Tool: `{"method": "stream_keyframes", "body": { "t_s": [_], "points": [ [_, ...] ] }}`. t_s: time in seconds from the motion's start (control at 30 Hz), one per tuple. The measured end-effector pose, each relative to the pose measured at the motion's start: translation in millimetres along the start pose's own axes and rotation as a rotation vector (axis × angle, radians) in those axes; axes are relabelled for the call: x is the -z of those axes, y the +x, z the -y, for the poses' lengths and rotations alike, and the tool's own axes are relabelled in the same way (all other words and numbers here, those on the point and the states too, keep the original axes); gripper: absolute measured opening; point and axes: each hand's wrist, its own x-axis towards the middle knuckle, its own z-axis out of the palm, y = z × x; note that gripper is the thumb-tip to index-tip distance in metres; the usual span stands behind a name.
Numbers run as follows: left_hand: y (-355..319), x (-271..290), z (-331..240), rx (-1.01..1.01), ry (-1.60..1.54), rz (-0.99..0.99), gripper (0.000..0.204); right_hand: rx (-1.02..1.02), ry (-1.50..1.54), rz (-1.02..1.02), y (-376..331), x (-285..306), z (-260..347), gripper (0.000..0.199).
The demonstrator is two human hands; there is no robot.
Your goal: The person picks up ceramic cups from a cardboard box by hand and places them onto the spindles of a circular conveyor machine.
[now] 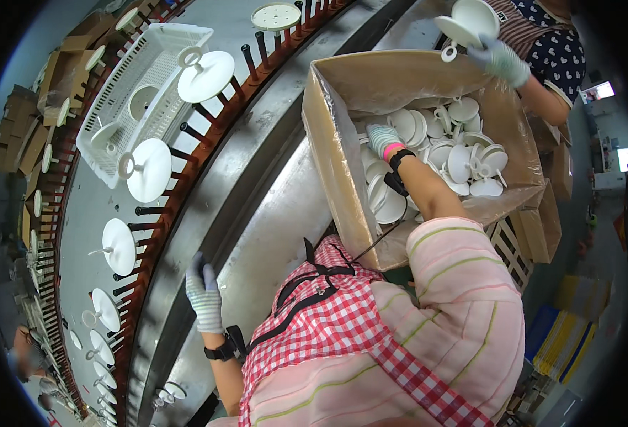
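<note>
My right hand (384, 139), in a striped glove, reaches down into a large cardboard box (335, 164) lined with plastic film, among several white round plastic parts (463, 160) with ring handles. Whether it grips one I cannot tell. My left hand (203, 293), gloved too, rests with fingers apart on the curved steel rim (207, 213) of a conveyor and holds nothing.
The curved conveyor carries white disc parts (148, 169) on dark pegs, plus a white plastic basket (143, 92). Another person at the top right holds two white parts (468, 21) in a gloved hand (502, 60). Cardboard boxes (15, 121) stand far left; blue and yellow stacks (566, 334) right.
</note>
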Motion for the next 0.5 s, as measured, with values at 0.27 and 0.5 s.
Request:
{"method": "stream_keyframes", "body": {
  "t_s": [0.27, 0.5],
  "points": [
    [50, -30, -88, -0.136, -0.107, 0.334, 0.023, 0.235, 0.051, -0.107, -45, 99, -38, 0.024],
    [82, -92, -190, -0.240, -0.343, 0.800, 0.067, 0.285, 0.873, -0.370, -148, 228, 5, 0.015]
  ]
}}
